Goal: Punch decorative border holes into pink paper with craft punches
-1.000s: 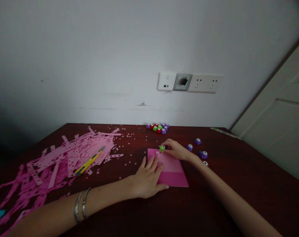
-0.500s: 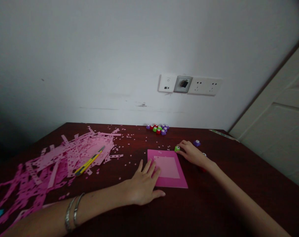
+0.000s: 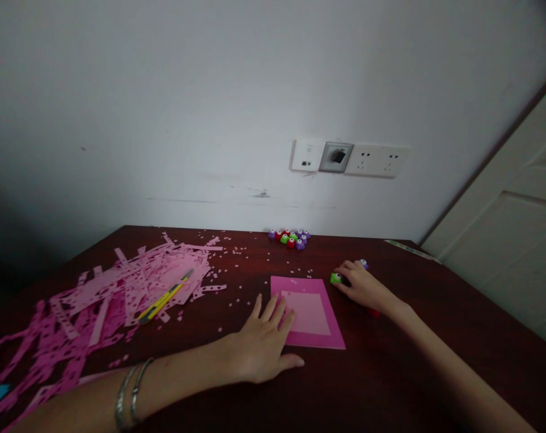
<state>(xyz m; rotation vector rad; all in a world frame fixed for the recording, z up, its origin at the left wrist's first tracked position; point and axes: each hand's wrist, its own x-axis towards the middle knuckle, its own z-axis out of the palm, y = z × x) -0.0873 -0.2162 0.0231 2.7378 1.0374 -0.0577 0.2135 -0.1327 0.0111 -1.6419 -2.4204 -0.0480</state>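
Holding green punch (image 3: 335, 278), right hand (image 3: 359, 285)

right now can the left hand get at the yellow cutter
Probably yes: the yellow cutter lies on top of the pink paper scraps, nothing covering it, and only bare table and loose bits seem to lie between. The left hand would likely have to lift off the pink sheets.

Left forearm (image 3: 192, 367): two silver-toned metal bangles, the one nearer the elbow (image 3: 121, 398) textured, the one nearer the hand (image 3: 136, 391) slimmer, smoother. Left hand (image 3: 260, 349), right hand (image 3: 362, 287) and right forearm (image 3: 444, 355) bare; slender fingers.
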